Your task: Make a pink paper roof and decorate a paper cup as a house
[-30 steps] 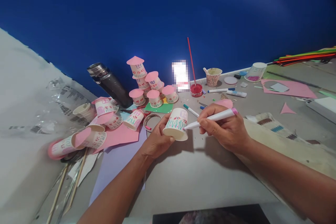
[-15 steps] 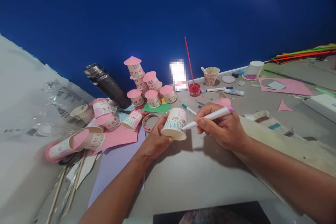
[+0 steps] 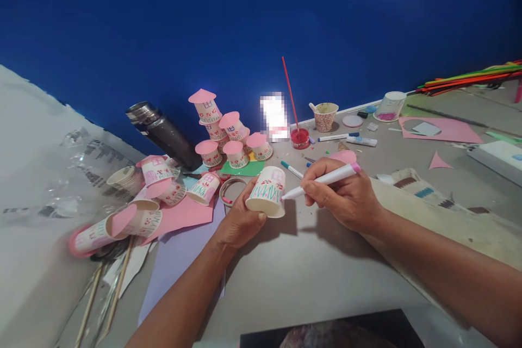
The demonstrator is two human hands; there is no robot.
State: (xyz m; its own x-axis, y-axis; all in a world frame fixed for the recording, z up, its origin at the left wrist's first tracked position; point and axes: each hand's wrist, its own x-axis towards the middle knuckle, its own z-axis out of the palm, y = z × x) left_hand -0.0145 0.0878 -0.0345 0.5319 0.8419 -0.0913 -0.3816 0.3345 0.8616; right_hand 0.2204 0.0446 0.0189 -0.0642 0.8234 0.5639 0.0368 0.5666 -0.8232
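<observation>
A white paper cup (image 3: 267, 190) with a pink window, red flowers and green zigzag grass is tilted in my left hand (image 3: 243, 221), its open rim facing down toward me. My right hand (image 3: 336, 190) pinches a white marker (image 3: 326, 179) with a pink end, its tip at the cup's right side near the grass marks. Left of the cup, similar decorated cups with pink cone roofs (image 3: 203, 96) are stacked and grouped. More decorated cups (image 3: 157, 168) lie on pink paper (image 3: 179, 218).
A black bottle (image 3: 163, 133) leans by the blue wall. Behind my hands stand a red round container (image 3: 300, 138) with a red stick and a patterned cup (image 3: 325, 117). Markers (image 3: 338, 137) and pink paper (image 3: 452, 130) lie right. A stained cloth (image 3: 424, 217) is under my right forearm.
The cup in my left hand has shifted slightly left and turned a little. The marker tip has moved slightly with it. The view has shifted slightly.
</observation>
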